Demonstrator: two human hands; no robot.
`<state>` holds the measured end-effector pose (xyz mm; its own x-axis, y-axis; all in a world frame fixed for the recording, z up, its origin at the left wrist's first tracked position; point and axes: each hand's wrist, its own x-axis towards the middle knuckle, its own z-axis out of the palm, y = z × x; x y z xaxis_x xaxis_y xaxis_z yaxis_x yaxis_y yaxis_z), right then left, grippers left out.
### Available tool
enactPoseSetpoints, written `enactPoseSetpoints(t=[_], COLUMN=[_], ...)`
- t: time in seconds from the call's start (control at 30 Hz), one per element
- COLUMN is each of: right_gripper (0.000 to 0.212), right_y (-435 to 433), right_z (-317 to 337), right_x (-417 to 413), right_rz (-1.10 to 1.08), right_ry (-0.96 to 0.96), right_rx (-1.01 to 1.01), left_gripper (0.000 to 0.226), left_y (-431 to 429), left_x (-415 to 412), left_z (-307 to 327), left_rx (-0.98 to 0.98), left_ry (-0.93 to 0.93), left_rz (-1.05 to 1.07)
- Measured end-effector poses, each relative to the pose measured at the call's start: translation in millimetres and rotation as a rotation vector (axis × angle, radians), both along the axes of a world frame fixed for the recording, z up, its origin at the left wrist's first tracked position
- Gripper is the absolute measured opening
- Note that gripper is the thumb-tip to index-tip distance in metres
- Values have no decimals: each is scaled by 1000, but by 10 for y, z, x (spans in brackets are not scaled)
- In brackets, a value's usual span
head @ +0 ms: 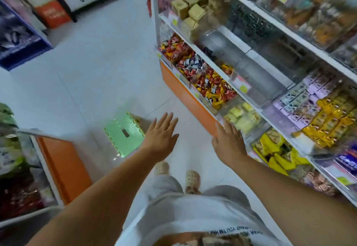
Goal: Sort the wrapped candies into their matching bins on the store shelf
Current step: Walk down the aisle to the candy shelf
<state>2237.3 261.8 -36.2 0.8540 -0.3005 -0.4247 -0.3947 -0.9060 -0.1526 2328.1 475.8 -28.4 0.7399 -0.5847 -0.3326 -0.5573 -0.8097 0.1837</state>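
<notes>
Clear bins of wrapped candies line the low shelf on the right: red and yellow wrappers (172, 49), red, white and blue ones (193, 67), yellow and red ones (214, 89), and pale yellow packets (241, 117). My left hand (160, 135) is stretched out over the aisle floor, fingers straight, holding nothing. My right hand (229, 141) is also flat and empty, just in front of the shelf's orange base (185, 95), below the pale yellow bin.
A green plastic stool (124, 133) stands on the white tiled floor ahead of my left hand. Another shelf with an orange base (61, 166) sits at the left. Upper shelves on the right hold boxes (191, 8) and bagged snacks (278, 149).
</notes>
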Motion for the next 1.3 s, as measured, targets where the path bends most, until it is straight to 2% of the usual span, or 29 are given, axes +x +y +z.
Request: enactPoseSetpoints(t=[0.27,0.47,0.9,1.13,1.3], right_gripper=[54,56,58,58,57], right_y=[72,109,-65,-44,127], right_z=[-47,-84,-334,-654,-937], right_x=[868,1259,2158,2698,3429], right_rz=[-243,-383,-367,-494,-598], right_ry=[-27,-3,6,20,60], right_rx=[-12,6,71,93,86], left_gripper=[61,62,64,65,64], left_y=[-240,-443,-798,-820,-715], left_x=[1360,2065,2916,3624,4489], left_z=[-40,-34,-333,-651,-947], left_rx=[53,85,150,165,197], left_ry=[-24,15,30,53,67], left_rz=[-257,-390,-441,-508,-589])
